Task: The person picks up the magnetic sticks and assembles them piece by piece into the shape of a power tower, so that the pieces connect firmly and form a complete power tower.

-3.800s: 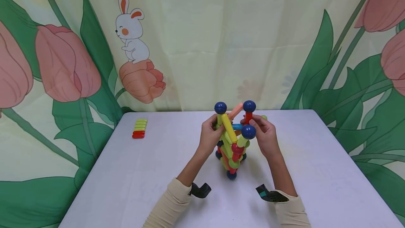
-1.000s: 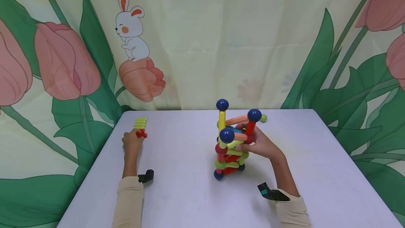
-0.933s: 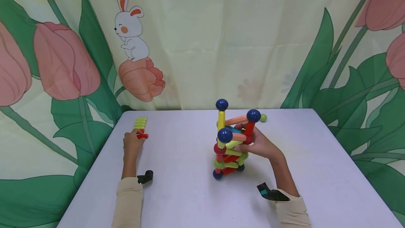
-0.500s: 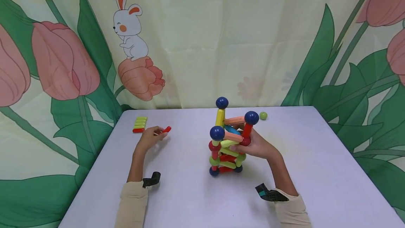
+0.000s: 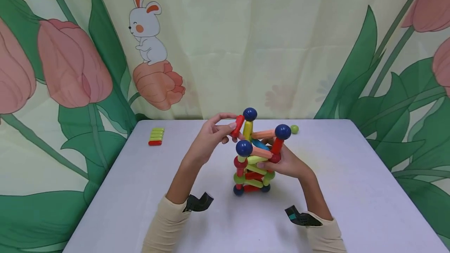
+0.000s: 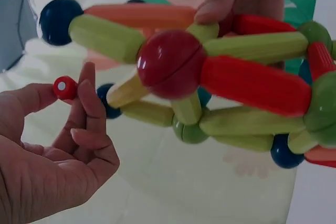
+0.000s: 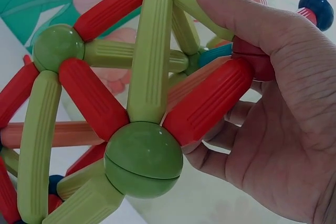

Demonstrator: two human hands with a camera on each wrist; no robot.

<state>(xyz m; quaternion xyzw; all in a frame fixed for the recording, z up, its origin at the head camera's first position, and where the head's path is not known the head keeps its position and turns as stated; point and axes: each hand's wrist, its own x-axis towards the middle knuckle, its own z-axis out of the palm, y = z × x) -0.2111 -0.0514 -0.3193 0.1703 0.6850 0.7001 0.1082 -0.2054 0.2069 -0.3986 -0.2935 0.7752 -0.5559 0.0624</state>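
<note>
A tower of coloured magnetic sticks and balls (image 5: 254, 175) stands upright on the white table, right of centre. My right hand (image 5: 290, 161) grips its upper right side; in the right wrist view, thumb and fingers wrap around the frame by a dark red ball (image 7: 253, 59). My left hand (image 5: 211, 136) pinches a red magnetic stick (image 5: 238, 125) between thumb and fingers. That stick is held tilted, just left of the yellow stick (image 5: 247, 130) under a blue ball (image 5: 250, 114). The left wrist view shows the red stick end-on (image 6: 65, 87), apart from the tower.
At the back left of the table (image 5: 116, 206) lies a row of several yellow-green sticks (image 5: 157, 132) with one red stick (image 5: 155, 143) at its near end. A loose green ball (image 5: 294, 129) sits behind the tower. A flower-printed curtain (image 5: 225, 50) hangs behind the table.
My left hand left the tower, picked a red stick from the row at the left and carried it back right to the tower's top. The tower has turned; my right hand still holds it.
</note>
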